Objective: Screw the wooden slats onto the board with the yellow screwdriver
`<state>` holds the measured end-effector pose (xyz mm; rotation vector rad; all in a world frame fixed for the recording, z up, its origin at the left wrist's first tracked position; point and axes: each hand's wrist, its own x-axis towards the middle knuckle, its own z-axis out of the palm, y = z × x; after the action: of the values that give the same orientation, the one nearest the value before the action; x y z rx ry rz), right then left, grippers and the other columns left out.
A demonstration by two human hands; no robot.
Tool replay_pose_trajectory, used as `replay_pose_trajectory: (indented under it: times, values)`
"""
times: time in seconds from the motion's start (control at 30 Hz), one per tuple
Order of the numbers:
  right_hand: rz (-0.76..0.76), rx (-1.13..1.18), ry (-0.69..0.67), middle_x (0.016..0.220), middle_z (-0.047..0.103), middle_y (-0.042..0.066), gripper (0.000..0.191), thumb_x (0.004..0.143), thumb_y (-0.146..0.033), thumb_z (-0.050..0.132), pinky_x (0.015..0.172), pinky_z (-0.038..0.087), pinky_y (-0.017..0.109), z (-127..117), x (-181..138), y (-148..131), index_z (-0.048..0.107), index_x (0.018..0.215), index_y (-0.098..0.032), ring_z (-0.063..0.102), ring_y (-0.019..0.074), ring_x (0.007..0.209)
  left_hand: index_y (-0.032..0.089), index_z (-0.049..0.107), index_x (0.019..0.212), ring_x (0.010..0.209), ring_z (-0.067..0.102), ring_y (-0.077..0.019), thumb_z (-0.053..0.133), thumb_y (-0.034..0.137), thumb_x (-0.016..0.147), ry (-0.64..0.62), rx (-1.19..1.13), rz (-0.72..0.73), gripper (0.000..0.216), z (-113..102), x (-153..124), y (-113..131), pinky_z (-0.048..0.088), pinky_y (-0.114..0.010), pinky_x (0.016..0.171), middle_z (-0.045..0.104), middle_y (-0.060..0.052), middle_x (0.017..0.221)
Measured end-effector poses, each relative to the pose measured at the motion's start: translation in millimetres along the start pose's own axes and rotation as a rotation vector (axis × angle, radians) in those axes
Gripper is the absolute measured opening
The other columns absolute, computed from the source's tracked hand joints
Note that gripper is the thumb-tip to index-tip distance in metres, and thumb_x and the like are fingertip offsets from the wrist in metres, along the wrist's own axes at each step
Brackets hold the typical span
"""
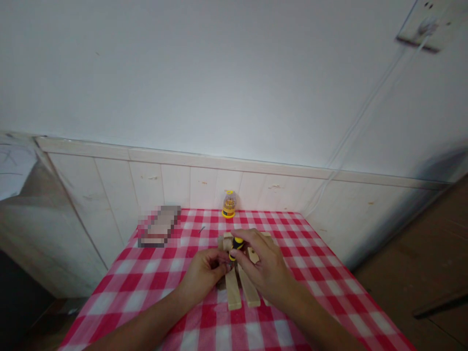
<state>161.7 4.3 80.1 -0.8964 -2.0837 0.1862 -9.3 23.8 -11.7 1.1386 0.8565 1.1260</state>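
My right hand (268,265) is closed around a short black-and-yellow screwdriver (238,242), tilted with its lower end towards my left fingers. My left hand (204,269) is in a pinch right beside that lower end, at the edge of the wooden piece. Whatever sits between the left fingertips is too small to make out. Beneath both hands lies a light wooden assembly with several flat slats (233,295) pointing towards me. A rounded wooden part (227,242) shows at its far side; my right hand covers much of the rest.
A clear bit case with a yellow base (228,207) stands at the table's back edge, by the wall. A thin metal piece (202,229) lies left of the wood. Further left is a pixelated flat object (160,226). A red-and-white checked cloth (146,302) covers the table.
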Motion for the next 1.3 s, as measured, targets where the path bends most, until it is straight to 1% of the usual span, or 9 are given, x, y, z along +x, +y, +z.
replay_pose_trajectory:
  times: [0.13, 0.23, 0.3, 0.4, 0.6, 0.73, 0.93, 1.1, 1.3]
  values:
    - [0.033, 0.010, -0.011, 0.114, 0.074, 0.007, 0.038, 0.096, -0.015, 0.058, 0.089, 0.058, 0.039, -1, -2, -4, 0.060, 0.131, -0.028, 0.071, 0.0233, 0.101, 0.016, 0.073, 0.068, 0.062, 0.062, -0.0152, 0.093, 0.053, 0.058, 0.013, 0.004, 0.007, 0.044, 1, -1, 1, 0.049, -0.028, 0.064, 0.072, -0.001, 0.066]
    - [0.099, 0.003, 0.018, 0.113, 0.075, 0.007, 0.039, 0.095, -0.015, 0.057, 0.085, 0.059, 0.037, 1, -5, -2, 0.059, 0.132, -0.028, 0.072, 0.0227, 0.098, 0.016, 0.073, 0.069, 0.061, 0.062, -0.0155, 0.094, 0.053, 0.056, 0.019, -0.003, -0.009, 0.045, 1, -1, 1, 0.049, -0.028, 0.063, 0.072, -0.001, 0.066]
    - [0.109, 0.004, 0.033, 0.112, 0.076, 0.006, 0.041, 0.096, -0.016, 0.058, 0.086, 0.059, 0.037, 3, -6, 1, 0.059, 0.134, -0.029, 0.072, 0.0224, 0.097, 0.016, 0.073, 0.071, 0.062, 0.063, -0.0160, 0.095, 0.052, 0.055, 0.019, 0.002, -0.026, 0.045, 1, -1, 2, 0.049, -0.028, 0.063, 0.072, -0.001, 0.067]
    - [0.073, 0.013, 0.044, 0.113, 0.076, 0.006, 0.039, 0.097, -0.018, 0.058, 0.089, 0.059, 0.038, 6, -5, 5, 0.061, 0.134, -0.031, 0.072, 0.0224, 0.097, 0.017, 0.072, 0.071, 0.061, 0.063, -0.0161, 0.094, 0.053, 0.055, 0.010, 0.005, -0.035, 0.046, 1, -1, 4, 0.050, -0.029, 0.063, 0.072, -0.001, 0.067]
    - [0.063, 0.013, 0.067, 0.104, 0.076, 0.006, 0.030, 0.098, -0.021, 0.061, 0.082, 0.059, 0.037, 5, -3, 3, 0.066, 0.127, -0.029, 0.072, 0.0221, 0.090, 0.017, 0.069, 0.066, 0.058, 0.059, -0.0132, 0.095, 0.053, 0.054, 0.014, -0.017, -0.009, 0.046, 2, -2, 4, 0.049, -0.026, 0.061, 0.068, 0.001, 0.062]
    - [0.045, 0.023, 0.055, 0.104, 0.075, 0.005, 0.033, 0.098, -0.018, 0.061, 0.083, 0.059, 0.035, 5, -3, 2, 0.064, 0.128, -0.029, 0.072, 0.0210, 0.092, 0.017, 0.071, 0.069, 0.054, 0.055, -0.0117, 0.095, 0.051, 0.056, 0.000, -0.029, -0.015, 0.043, 1, -1, 2, 0.047, -0.025, 0.057, 0.065, 0.003, 0.059]
    - [0.013, 0.003, 0.043, 0.113, 0.074, 0.007, 0.040, 0.093, -0.010, 0.055, 0.088, 0.058, 0.037, 2, -3, -5, 0.060, 0.128, -0.028, 0.071, 0.0227, 0.103, 0.017, 0.072, 0.070, 0.057, 0.057, -0.0121, 0.094, 0.047, 0.059, 0.016, -0.003, 0.006, 0.039, 1, 0, 2, 0.046, -0.025, 0.059, 0.066, 0.002, 0.061]
    - [0.040, 0.009, 0.057, 0.105, 0.075, 0.006, 0.038, 0.092, -0.010, 0.056, 0.083, 0.059, 0.035, 1, -3, -7, 0.060, 0.126, -0.027, 0.072, 0.0213, 0.093, 0.016, 0.074, 0.072, 0.060, 0.060, -0.0134, 0.093, 0.043, 0.059, 0.016, -0.009, -0.008, 0.036, 1, 0, 3, 0.048, -0.026, 0.061, 0.070, 0.000, 0.066]
    - [-0.040, 0.035, 0.045, 0.111, 0.074, 0.006, 0.039, 0.094, -0.008, 0.056, 0.087, 0.058, 0.035, 4, -1, -3, 0.062, 0.127, -0.028, 0.070, 0.0214, 0.100, 0.015, 0.073, 0.072, 0.057, 0.056, -0.0127, 0.093, 0.045, 0.061, 0.016, 0.022, -0.003, 0.037, 0, 0, 1, 0.047, -0.025, 0.057, 0.067, 0.001, 0.063]
